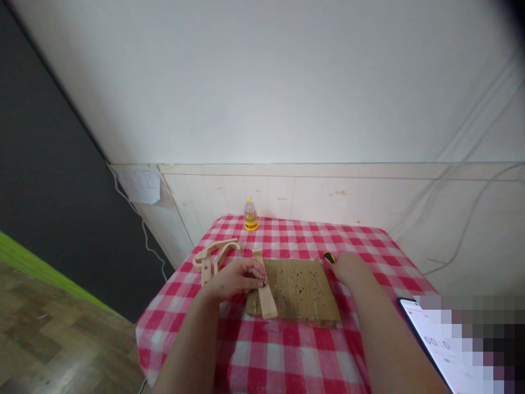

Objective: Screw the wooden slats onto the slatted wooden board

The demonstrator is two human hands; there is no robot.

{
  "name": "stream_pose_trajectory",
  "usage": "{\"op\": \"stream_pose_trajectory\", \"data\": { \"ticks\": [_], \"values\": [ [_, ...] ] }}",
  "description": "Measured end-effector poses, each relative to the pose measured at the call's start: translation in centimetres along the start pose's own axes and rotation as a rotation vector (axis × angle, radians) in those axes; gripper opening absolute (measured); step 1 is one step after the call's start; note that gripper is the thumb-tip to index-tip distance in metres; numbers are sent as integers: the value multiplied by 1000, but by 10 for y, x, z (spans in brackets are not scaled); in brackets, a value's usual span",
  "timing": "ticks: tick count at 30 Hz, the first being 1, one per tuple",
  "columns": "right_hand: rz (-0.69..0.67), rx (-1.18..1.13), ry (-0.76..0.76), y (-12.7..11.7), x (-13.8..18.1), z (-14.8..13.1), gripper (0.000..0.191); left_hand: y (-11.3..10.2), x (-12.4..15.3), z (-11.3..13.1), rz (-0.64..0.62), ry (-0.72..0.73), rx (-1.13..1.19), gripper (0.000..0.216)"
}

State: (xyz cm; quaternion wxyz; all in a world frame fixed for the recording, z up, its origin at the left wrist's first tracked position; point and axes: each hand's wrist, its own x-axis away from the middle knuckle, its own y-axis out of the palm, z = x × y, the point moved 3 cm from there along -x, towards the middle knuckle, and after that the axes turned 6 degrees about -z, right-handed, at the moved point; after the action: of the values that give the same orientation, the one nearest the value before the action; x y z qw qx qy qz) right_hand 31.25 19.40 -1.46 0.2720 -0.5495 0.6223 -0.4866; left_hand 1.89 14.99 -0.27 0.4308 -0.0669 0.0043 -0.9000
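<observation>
My left hand (241, 278) is closed at the left edge of the wooden board (303, 293), fingers pinched over a pale wooden slat (268, 302). A tiny dark thing shows at its fingertips, too small to name. The slat lies tilted across the board's left side. Many small dark holes mark the board. Just beyond its right edge, my right hand (348, 268) is closed on a tool with a black and yellow handle (329, 257); the rest of the tool is hidden.
Several pale wooden pieces (206, 268) lie left of the board on the red-and-white checked tablecloth (250, 361). A clear bottle with a yellow base (251, 223) stands at the back, near the wall (311, 197). A phone (435, 342) showing a timer is at the lower right.
</observation>
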Motion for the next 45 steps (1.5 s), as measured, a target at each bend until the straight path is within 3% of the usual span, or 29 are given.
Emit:
{"op": "stream_pose_trajectory", "data": {
  "ticks": [4,11,12,14,17,22,30,33,35,38,41,45],
  "values": [
    [91,-82,-39,-13,16,-23,38,0,-1,-1,21,-4,8,31],
    [-21,-254,-581,-12,78,-94,32,2,0,-1,-13,18,26,36],
    [-48,-247,-659,-10,83,-104,38,2,0,-1,-15,20,33,37],
    [-52,-166,-765,-5,87,-123,51,1,0,-2,-18,27,41,37],
    [-81,-90,-862,2,81,-146,51,0,-1,-5,-16,38,17,34],
    [-111,-7,-889,4,68,-154,29,-1,-1,-11,44,146,-27,26],
    [-90,-77,-854,-1,67,-148,23,5,4,12,74,106,-320,13],
    [-41,-203,-806,-12,74,-147,21,5,3,11,87,117,-305,14],
    [-12,-298,-755,-23,82,-145,32,4,1,5,101,137,-247,16],
    [-96,-402,-770,-41,98,-147,51,3,-1,-1,116,163,-223,19],
    [-300,-390,-835,-54,110,-154,43,4,3,3,123,213,-266,17],
    [-350,-178,-985,-62,113,-162,20,6,11,6,157,189,-266,15]
  ]
}}
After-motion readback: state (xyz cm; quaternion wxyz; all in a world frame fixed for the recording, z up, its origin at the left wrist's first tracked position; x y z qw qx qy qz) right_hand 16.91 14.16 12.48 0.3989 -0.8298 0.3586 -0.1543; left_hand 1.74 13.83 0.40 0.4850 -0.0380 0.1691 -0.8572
